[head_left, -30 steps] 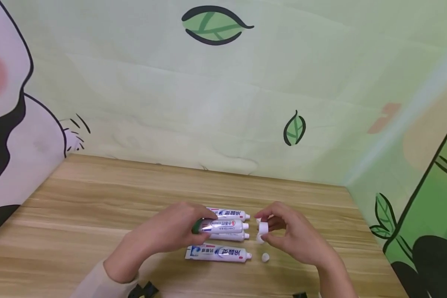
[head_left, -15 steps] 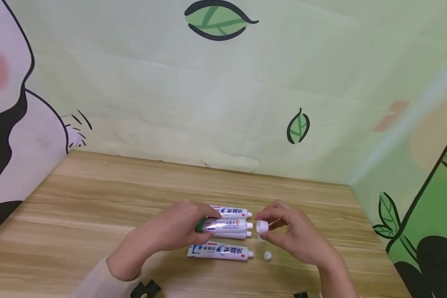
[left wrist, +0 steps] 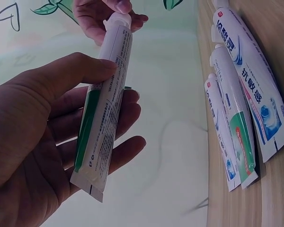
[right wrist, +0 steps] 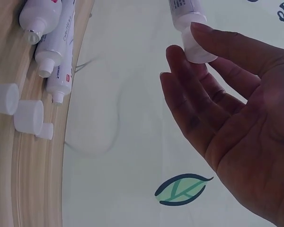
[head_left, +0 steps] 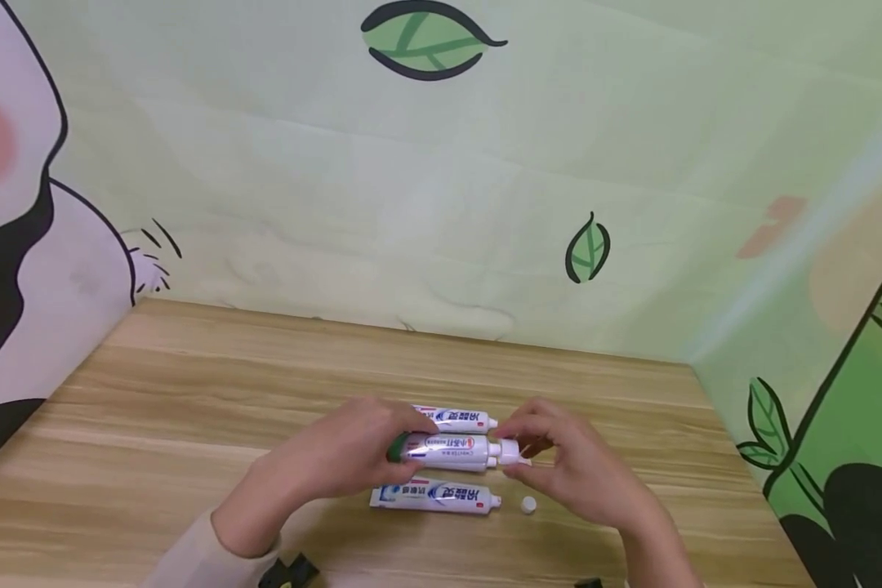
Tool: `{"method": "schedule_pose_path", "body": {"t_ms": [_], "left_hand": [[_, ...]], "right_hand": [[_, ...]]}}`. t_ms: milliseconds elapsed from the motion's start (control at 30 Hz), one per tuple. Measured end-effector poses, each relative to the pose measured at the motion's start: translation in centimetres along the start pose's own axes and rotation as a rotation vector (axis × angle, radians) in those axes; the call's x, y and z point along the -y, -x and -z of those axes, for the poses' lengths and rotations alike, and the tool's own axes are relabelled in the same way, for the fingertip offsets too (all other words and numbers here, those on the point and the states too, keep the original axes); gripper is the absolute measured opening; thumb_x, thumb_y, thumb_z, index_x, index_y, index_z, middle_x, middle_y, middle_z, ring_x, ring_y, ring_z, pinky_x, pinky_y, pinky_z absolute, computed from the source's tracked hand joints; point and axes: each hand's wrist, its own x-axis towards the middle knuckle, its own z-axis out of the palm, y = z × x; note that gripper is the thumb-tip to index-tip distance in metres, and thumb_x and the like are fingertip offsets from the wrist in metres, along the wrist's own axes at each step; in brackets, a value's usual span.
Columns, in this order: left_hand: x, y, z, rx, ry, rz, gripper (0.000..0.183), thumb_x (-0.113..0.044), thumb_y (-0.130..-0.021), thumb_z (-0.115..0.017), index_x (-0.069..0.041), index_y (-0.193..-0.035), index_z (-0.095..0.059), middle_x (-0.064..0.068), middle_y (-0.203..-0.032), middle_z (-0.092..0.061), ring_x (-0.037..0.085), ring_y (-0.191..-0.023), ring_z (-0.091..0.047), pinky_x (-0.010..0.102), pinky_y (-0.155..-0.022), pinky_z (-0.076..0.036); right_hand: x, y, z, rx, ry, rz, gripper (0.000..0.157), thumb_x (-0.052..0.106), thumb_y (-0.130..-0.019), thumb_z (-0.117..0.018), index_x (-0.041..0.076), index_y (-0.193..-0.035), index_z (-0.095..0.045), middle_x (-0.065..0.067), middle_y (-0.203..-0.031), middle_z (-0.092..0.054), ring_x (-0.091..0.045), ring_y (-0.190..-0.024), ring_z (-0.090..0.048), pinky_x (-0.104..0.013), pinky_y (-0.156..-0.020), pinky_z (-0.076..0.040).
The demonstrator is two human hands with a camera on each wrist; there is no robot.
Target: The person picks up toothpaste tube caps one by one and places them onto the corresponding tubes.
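Note:
My left hand (head_left: 349,449) grips a white toothpaste tube (left wrist: 106,101) with a green tail, held above the table, its thumb on top and fingers beneath. My right hand (head_left: 581,465) pinches a white cap (right wrist: 197,49) between thumb and fingers. That cap sits at the tube's nozzle end, in line with it; whether its thread has caught cannot be seen. Below lie three more toothpaste tubes: a near one (head_left: 441,496), a far one (head_left: 461,420), and a green-tailed middle one (left wrist: 232,85) mostly hidden by the held tube in the head view. Their nozzles are bare.
On the wooden table (head_left: 228,392), a near cap (right wrist: 4,98), a middle cap (right wrist: 29,116) and a small far cap (right wrist: 46,131) stand in front of the tube nozzles. A pale green printed backdrop (head_left: 301,204) rises behind the table.
My right hand has moved left, bringing the cap from apart to the held tube's nozzle. The cap has tipped into line with the tube. My left hand has barely moved.

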Motion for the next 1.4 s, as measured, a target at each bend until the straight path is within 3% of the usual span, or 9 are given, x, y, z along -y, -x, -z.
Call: {"method": "schedule_pose_path", "body": {"t_ms": [300, 900, 1200, 1400], "left_hand": [[-0.11, 0.01, -0.08, -0.001, -0.02, -0.019, 0.032, -0.02, -0.089, -0.08, -0.01, -0.119, -0.076, 0.002, -0.11, -0.077, 0.007, -0.082, -0.062, 0.02, -0.071, -0.052], [-0.24, -0.03, -0.13, 0.016, 0.016, -0.023, 0.033, -0.017, -0.088, -0.079, -0.01, -0.12, -0.076, 0.0, -0.103, -0.076, 0.004, -0.073, -0.057, 0.018, -0.063, -0.048], [-0.11, -0.03, 0.03, 0.022, 0.032, -0.011, 0.033, -0.017, -0.089, -0.079, -0.009, -0.121, -0.076, 0.002, -0.106, -0.076, 0.005, -0.074, -0.059, 0.018, -0.064, -0.049], [-0.04, 0.0, 0.0, 0.014, 0.019, -0.023, 0.032, -0.016, -0.089, -0.079, -0.009, -0.12, -0.076, 0.002, -0.104, -0.076, 0.005, -0.075, -0.059, 0.018, -0.065, -0.049]], "right_hand": [[0.15, -0.11, -0.36, 0.006, 0.028, -0.014, 0.034, 0.005, -0.088, -0.081, 0.022, -0.117, -0.074, 0.007, -0.107, -0.067, -0.008, -0.092, -0.064, -0.029, -0.084, -0.06], [-0.05, -0.23, -0.48, 0.017, 0.033, -0.015, 0.034, 0.011, -0.086, -0.084, 0.024, -0.116, -0.074, 0.009, -0.107, -0.071, -0.007, -0.092, -0.069, -0.031, -0.087, -0.06], [0.11, -0.42, -0.24, 0.043, -0.006, -0.114, 0.025, 0.024, -0.092, -0.079, 0.025, -0.116, -0.075, 0.009, -0.108, -0.075, -0.006, -0.091, -0.072, -0.032, -0.086, -0.059], [0.07, -0.47, -0.22, 0.05, -0.054, -0.127, 0.025, 0.024, -0.095, -0.076, 0.015, -0.119, -0.072, 0.005, -0.105, -0.075, -0.009, -0.089, -0.072, -0.029, -0.083, -0.06]]}}
